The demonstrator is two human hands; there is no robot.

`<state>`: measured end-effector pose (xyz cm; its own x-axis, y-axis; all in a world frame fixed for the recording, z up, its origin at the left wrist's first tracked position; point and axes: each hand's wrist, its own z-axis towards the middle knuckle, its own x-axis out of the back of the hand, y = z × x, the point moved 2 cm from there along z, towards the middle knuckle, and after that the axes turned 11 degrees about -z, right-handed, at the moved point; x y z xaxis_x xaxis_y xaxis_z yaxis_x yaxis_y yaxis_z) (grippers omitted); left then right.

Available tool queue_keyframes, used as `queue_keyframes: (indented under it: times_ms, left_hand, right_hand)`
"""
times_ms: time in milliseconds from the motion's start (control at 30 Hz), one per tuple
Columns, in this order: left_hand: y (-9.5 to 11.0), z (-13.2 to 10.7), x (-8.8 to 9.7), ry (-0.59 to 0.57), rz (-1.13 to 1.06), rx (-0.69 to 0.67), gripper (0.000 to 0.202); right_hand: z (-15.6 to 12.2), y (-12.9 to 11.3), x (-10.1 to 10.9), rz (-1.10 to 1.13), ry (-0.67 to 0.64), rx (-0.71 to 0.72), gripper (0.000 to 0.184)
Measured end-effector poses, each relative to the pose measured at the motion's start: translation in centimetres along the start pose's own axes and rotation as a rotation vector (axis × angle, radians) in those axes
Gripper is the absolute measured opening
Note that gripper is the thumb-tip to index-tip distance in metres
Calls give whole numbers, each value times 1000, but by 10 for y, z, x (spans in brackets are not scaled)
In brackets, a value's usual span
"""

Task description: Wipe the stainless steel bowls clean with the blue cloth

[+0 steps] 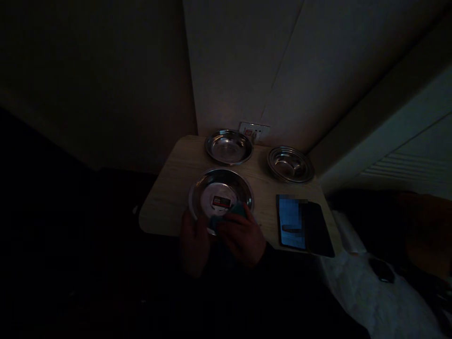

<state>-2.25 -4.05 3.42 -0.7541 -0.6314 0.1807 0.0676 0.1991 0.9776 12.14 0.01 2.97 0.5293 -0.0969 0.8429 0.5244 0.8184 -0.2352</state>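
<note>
A round, shallow metal dish (205,187) with a dark label (221,201) on its inner bottom is at the front of a small wooden-topped table (162,202). My left hand (194,242) grips the near left rim of this dish. In my right hand (243,238) is a bluish-green cloth (238,210), held against the dish's near right inside. Part of the cloth is hidden by the fingers. Behind this dish stands a second metal dish (229,147), touched by neither hand.
Several nested metal bowls (290,165) stand at the back right. A lit phone (291,226) lies beside a dark flat object (318,228) at the front right. A wall socket (254,130) is behind the table. White bedding (367,292) lies at the right.
</note>
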Motion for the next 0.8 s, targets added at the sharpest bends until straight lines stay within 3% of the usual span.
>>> queue_keyframes:
  times_ms: [167, 400, 567, 667, 800]
  left_hand:
    - [-3, 1, 3, -13, -26, 14, 35]
    - [-2, 6, 3, -64, -13, 30, 33]
    - [0, 10, 9, -150, -29, -43, 40]
    - [5, 10, 10, -178, 4, -55, 43]
    - [9, 9, 14, -174, 7, -33, 46]
  right_hand:
    - [-6, 12, 7, -92, -14, 8, 15]
    - [-1, -8, -5, -45, 22, 36, 17]
    - [-16, 35, 15, -173, -52, 114, 19]
    - [-21, 58, 34, -170, 13, 8, 19]
    - [-26, 57, 43, -132, 98, -187, 21]
